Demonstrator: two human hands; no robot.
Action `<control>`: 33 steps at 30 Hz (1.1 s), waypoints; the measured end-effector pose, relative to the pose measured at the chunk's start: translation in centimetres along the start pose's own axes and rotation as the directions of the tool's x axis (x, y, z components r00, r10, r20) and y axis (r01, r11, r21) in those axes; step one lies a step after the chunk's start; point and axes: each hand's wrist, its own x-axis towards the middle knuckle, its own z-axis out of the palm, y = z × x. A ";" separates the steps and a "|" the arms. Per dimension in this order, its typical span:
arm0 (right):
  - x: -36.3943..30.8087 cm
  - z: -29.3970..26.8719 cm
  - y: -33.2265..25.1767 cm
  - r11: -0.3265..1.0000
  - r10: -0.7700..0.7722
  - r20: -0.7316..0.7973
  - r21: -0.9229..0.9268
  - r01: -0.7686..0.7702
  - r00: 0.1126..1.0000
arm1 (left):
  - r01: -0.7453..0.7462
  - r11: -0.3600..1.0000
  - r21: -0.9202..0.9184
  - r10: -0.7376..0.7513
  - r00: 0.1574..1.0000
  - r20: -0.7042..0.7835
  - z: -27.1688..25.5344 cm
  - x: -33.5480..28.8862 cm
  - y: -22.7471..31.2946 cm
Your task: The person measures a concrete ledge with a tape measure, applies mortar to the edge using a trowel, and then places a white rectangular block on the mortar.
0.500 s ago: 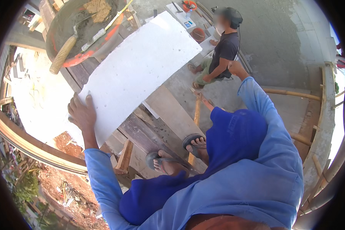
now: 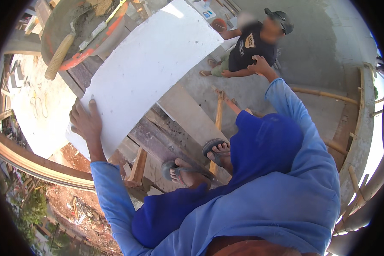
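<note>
A large white slab-like block [image 2: 153, 64] with a rough left edge slants across the planks in front of me. My left hand [image 2: 88, 121] is on its lower left end, thumb on the white face and fingers bent along the edge; the fingertips' undersides are hidden. Out to the right, my right hand [image 2: 262, 67] is raised in the air with its fingers partly bent and apart, apparently holding nothing. In line with it, farther off, a co-worker [image 2: 254, 45] in a dark shirt and cap is crouched low, one arm stretched toward a small reddish bucket [image 2: 219, 25].
A round mortar tub [image 2: 83, 36] with a wooden-handled trowel [image 2: 59, 55] and a pale-handled tool [image 2: 94, 35] stands at far left. Planks [image 2: 162, 143] lie under my sandalled feet. Bamboo poles [image 2: 324, 94] run along the right. Reddish ground [image 2: 72, 187] lies below on the left.
My right hand's fingers have spread from a more closed shape. The co-worker has turned and leaned, reaching an arm toward the bucket. My left hand stays on the block while the view has shifted slightly.
</note>
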 end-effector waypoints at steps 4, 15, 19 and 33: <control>-1.9 -0.9 -5.3 0.997 -0.015 -0.060 0.076 0.019 0.998 | 0.024 0.999 0.022 -0.024 1.000 -0.003 -0.1 0.0 -0.1; -0.9 -3.7 -7.1 0.944 -0.264 -0.318 -0.279 0.176 0.911 | 0.025 1.000 0.012 -0.025 1.000 0.001 0.5 -0.2 -0.5; -1.1 -4.3 -6.3 0.908 -0.299 -0.279 -0.379 0.181 0.913 | 0.036 0.999 0.014 -0.036 0.999 0.013 0.5 0.0 -0.8; -13.4 -13.6 -26.5 0.523 -0.814 -0.032 0.395 0.756 0.580 | 0.036 0.402 -0.915 0.261 0.953 0.152 -7.4 -8.0 8.4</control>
